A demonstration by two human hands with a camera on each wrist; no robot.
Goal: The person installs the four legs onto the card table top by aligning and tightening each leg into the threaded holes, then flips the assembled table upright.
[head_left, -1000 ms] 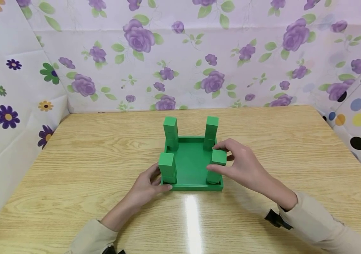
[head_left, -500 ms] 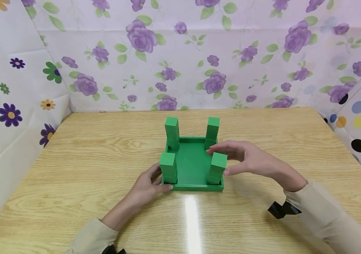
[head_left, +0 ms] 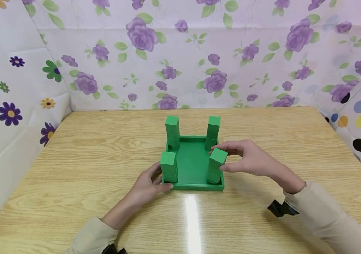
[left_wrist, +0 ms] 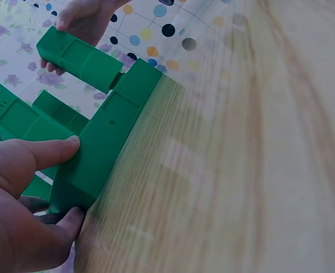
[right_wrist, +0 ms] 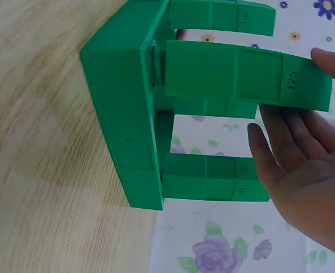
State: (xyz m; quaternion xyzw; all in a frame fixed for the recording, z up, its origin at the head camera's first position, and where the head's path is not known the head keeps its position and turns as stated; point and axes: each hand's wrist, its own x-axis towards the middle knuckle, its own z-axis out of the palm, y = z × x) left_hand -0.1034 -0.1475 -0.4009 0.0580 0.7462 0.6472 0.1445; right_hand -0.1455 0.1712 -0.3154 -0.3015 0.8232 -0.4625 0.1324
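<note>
A square green tray [head_left: 193, 164] with a low rim lies on the table, with a tall green block post standing at each corner. My left hand [head_left: 147, 184] grips the near-left corner, thumb on the front rim beside the near-left post [head_left: 169, 167]. At the near-right corner, my right hand [head_left: 252, 158] pinches the upper part of a post [head_left: 214, 169] between thumb and fingers. This post [right_wrist: 213, 71] has "125" marked near its top and is turned slightly out of line with the tray. A dark gap shows at its base in the right wrist view.
The two far posts, left [head_left: 172, 132] and right [head_left: 213, 132], rise just behind the right hand's fingertips. Wood-grain table [head_left: 98, 148] surrounds the tray. Flowered cloth [head_left: 104, 53] hangs behind the table's far edge.
My right hand loosened from the near-right post and shifted right, then came back onto its upper part. The post's top has turned. My left hand stays at the tray corner.
</note>
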